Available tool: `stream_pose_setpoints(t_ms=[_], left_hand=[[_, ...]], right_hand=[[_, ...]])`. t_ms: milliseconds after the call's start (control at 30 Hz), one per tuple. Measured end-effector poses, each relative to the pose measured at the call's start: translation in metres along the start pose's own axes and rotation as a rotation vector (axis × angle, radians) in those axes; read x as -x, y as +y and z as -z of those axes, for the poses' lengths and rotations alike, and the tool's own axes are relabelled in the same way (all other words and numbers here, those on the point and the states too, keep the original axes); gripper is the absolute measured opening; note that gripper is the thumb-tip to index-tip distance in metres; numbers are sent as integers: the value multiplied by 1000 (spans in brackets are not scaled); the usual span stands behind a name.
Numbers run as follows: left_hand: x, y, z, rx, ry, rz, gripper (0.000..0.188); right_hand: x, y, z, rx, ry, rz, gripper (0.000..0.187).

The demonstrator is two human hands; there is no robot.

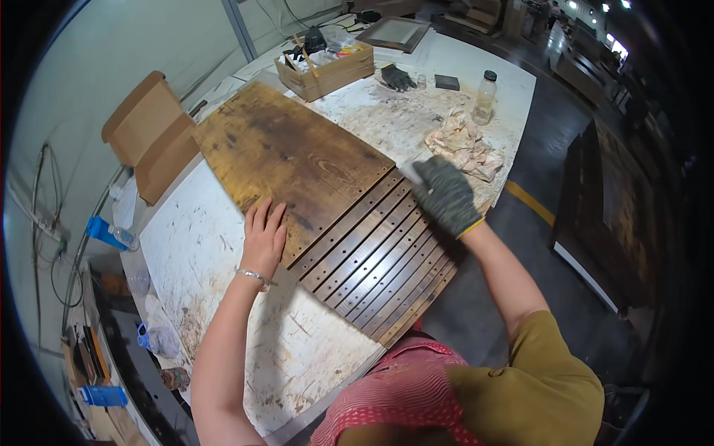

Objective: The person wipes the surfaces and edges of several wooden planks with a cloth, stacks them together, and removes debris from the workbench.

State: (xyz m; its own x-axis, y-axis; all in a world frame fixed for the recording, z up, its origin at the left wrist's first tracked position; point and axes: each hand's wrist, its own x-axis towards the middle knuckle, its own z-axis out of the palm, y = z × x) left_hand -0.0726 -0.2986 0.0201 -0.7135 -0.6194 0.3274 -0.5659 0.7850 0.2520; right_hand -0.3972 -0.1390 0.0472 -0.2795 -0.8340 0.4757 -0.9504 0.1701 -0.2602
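A large brown-stained wooden panel lies on the white, stained worktable. Against its near edge sit several narrow dark wooden strips, side by side, with small holes along them. My bare left hand, a bracelet at the wrist, rests with fingers spread on the panel's left edge. In a dark grey knit glove, my right hand is closed over the right ends of the strips. A small whitish piece shows at its fingers, too blurred to name its kind.
At the back stand a cardboard box of supplies, a spare glove, a dark block and a glass jar. A crumpled rag lies right. An open carton is left; dark furniture stands right of the table.
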Motion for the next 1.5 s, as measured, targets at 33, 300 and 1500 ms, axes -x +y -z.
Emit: stream_pose_setpoints(t_ms=[33,300,1500], left_hand=[[-1,1,2,2,-15,-3,39],[-1,-1,4,-28,-47,14,39],[-13,-27,11,115,-71,-69,33]], right_hand=[[-8,16,5,62,-44,-71,34],[7,-17,2,-88,-143,121,40],[3,-110,-18,-20,-50,209,31]])
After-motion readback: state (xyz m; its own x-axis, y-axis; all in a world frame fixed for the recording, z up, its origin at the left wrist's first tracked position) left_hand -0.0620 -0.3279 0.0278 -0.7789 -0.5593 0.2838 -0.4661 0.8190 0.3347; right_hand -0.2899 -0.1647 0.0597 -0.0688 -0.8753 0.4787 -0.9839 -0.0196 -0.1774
